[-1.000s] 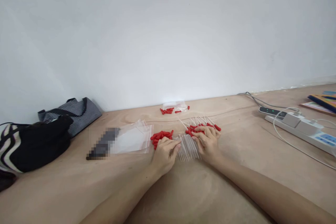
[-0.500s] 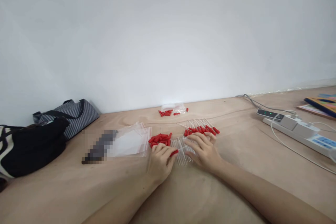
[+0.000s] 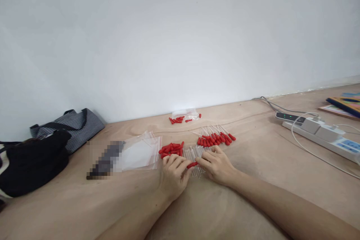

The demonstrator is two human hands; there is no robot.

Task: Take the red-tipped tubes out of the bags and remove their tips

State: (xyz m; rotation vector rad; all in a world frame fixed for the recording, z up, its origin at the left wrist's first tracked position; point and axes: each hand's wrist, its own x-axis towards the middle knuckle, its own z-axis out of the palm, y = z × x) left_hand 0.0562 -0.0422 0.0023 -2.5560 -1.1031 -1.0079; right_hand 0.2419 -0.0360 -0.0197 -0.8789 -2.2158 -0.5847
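The right hand (image 3: 218,165) is bunching its fingers at the right end of a red bulb (image 3: 192,165); whether they are gripping it is staying hidden. The left hand (image 3: 176,173) is pinching the bulb's other end above clear tubes (image 3: 192,153), which both hands are partly covering. A dark object (image 3: 106,158) on the desk (image 3: 261,157) is showing only as coarse blocks. A black bag (image 3: 36,163) is running out of view.

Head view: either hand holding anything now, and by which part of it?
The left hand pinches a red bulb by its near-left end. The right hand's fingertips meet the other end; whether they grip a tube there can't be told.
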